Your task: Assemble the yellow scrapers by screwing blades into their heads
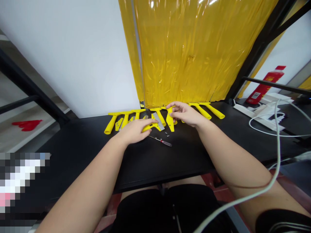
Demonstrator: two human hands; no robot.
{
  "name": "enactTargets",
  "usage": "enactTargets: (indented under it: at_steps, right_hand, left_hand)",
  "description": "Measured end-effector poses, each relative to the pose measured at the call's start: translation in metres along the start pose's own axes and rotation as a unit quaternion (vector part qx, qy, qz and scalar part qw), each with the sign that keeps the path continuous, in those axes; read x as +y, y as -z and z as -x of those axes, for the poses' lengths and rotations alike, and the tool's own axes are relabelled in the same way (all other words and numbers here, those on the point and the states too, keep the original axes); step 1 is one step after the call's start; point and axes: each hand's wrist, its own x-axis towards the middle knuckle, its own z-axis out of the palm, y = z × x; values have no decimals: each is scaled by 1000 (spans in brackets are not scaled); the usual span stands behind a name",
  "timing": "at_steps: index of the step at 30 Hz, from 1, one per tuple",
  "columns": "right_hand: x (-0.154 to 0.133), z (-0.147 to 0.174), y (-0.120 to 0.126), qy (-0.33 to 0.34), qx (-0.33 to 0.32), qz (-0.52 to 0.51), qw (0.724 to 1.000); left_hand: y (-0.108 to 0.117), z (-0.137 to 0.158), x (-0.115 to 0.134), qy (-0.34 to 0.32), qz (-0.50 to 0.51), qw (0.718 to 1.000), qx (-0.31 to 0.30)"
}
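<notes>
My left hand (136, 131) is closed round the yellow scraper handle (146, 128), with a flat grey metal blade (159, 121) at its head. A little to the right, my right hand (186, 114) pinches a flat yellow scraper plate (171, 123) with small holes, held upright between thumb and fingers. Two tiny screws (167, 136) lie on the black table below the blade. Closer to me rests a screwdriver (166, 143) with a clear purplish handle, its shaft pointing left toward my left hand.
Several T-shaped yellow scraper handles (111, 125) line the table's back edge, with more (216, 111) at the right. Behind them hang a white panel (80, 58) and a yellow plastic curtain (194, 55). A red bottle (266, 85), power strip (259, 116) and white cable (278, 145) are at right.
</notes>
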Motion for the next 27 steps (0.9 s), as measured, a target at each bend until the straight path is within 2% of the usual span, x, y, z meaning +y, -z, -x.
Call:
enactTargets:
  at_steps: [3,9,16,20,27]
  right_hand:
    - [5,-2,-3,-18,42,-46,998]
    - [14,-6,-9,-30,52,-52,997]
    - [15,-8,-21,-30,56,32,997]
    - [14,-7,-25,-15,59,67,996]
    - [16,-6,-28,11,67,141,988]
  left_hand:
    - [0,0,3,-8,6,1000,-2]
    - [2,0,15,2,8,1000,-8]
    - [-3,-2,18,-33,55,998,-13]
    - [-2,-2,21,-35,48,998,-15]
    - [-1,-3,21,-77,61,995,-10]
